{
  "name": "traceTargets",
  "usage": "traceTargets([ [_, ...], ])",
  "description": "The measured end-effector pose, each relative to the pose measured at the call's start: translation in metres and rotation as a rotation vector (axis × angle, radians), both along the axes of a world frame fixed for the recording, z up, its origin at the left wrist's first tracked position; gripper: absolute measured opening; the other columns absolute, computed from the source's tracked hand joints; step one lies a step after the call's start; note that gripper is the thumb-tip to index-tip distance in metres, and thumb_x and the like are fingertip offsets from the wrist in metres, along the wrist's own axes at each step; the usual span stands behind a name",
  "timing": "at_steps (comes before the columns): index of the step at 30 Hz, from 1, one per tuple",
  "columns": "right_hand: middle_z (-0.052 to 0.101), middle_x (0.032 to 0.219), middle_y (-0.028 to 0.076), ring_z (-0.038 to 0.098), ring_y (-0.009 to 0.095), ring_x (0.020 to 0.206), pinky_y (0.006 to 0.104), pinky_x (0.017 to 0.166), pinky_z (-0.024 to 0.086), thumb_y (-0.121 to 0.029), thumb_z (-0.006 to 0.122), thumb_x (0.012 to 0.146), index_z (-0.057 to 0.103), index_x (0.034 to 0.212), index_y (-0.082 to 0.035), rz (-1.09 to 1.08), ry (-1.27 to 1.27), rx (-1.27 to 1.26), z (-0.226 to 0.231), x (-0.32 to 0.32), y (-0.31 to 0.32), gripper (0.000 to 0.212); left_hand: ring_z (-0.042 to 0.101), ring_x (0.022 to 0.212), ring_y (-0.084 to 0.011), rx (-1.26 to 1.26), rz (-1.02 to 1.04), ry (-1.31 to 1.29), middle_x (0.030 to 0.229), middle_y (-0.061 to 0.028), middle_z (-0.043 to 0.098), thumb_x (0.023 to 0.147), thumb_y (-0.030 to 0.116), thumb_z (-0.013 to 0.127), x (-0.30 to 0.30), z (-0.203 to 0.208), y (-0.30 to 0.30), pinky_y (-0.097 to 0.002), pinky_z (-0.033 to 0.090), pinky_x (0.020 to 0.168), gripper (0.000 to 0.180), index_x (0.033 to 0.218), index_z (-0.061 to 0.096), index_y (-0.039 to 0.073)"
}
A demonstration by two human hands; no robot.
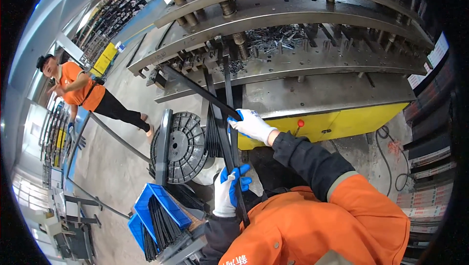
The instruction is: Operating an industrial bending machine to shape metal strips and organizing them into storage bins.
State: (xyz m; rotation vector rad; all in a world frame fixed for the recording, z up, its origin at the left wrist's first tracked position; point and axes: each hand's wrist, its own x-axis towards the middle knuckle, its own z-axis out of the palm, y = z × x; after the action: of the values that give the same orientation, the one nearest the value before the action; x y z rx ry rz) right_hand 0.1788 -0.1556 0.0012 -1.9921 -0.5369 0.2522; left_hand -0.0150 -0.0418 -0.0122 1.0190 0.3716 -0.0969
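Both gloved hands grip long black metal strips [225,118] that run down from the press [293,60]. The right hand [251,124] is clamped on a strip near the press's yellow front edge; the left hand [228,189] is clamped lower on the same bundle, close to the body. The strips' upper ends vanish among the dark tooling. Below left, a blue crate [146,206] holds more strips beside a black reel [183,148]. A person in orange [80,89] stands on the grey workshop floor [112,157].

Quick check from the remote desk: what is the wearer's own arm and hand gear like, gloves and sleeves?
Both hands wear white knit gloves with blue coated palms and fingers: left hand, right hand. The right arm has a dark sleeve ending in a grey band, under an orange work jacket. The left forearm sleeve is dark too.
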Motion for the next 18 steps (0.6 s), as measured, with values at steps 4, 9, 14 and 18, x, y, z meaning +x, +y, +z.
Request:
traceTargets([
  [4, 0.057, 0.065, 0.01, 0.053, 0.025, 0.058, 0.0349, 0.055, 0.043, -0.026, 0.055, 0.081, 0.057, 0.079, -0.003, -0.081, 0.166, 0.137, 0.001, -0.006, -0.01, 0.023, 0.064, 0.071, -0.0213, -0.076, -0.012, 0.016, 0.107, -0.0192, 0.061, 0.089, 0.01, 0.051, 0.003, 0.004, -0.018, -0.0243, 0.052, 0.057, 0.035, 0.12, 0.042, -0.001],
  [9, 0.058, 0.066, 0.009, 0.053, 0.026, 0.058, 0.0355, 0.056, 0.043, -0.028, 0.054, 0.08, 0.058, 0.078, -0.005, -0.207, 0.156, 0.189, 0.007, 0.004, 0.004, 0.024, 0.064, 0.074, -0.0235, -0.097, -0.022, 0.018, 0.107, -0.0185, 0.061, 0.089, 0.01, 0.051, 0.008, 0.027, -0.022, -0.0257, 0.053, 0.061, 0.037, 0.123, 0.041, -0.001],
  [14, 0.059, 0.067, 0.009, 0.053, 0.027, 0.057, 0.0349, 0.056, 0.043, -0.029, 0.053, 0.08, 0.058, 0.08, -0.005, -0.221, 0.13, 0.159, 0.028, 0.019, 0.007, 0.024, 0.062, 0.068, -0.0216, -0.037, 0.011, -0.018, 0.098, -0.0163, 0.062, 0.088, 0.01, 0.053, -0.005, 0.032, 0.011, -0.0241, 0.051, 0.057, 0.033, 0.118, 0.046, -0.002],
  [18, 0.058, 0.064, 0.007, 0.051, 0.021, 0.055, 0.0317, 0.052, 0.042, -0.025, 0.054, 0.079, 0.058, 0.08, -0.005, -0.235, 0.092, 0.168, 0.02, 0.023, 0.013, 0.02, 0.06, 0.062, -0.018, 0.069, 0.088, -0.004, 0.091, -0.0148, 0.063, 0.088, 0.01, 0.054, -0.043, 0.004, 0.048, -0.0226, 0.048, 0.054, 0.028, 0.113, 0.049, -0.002],
])
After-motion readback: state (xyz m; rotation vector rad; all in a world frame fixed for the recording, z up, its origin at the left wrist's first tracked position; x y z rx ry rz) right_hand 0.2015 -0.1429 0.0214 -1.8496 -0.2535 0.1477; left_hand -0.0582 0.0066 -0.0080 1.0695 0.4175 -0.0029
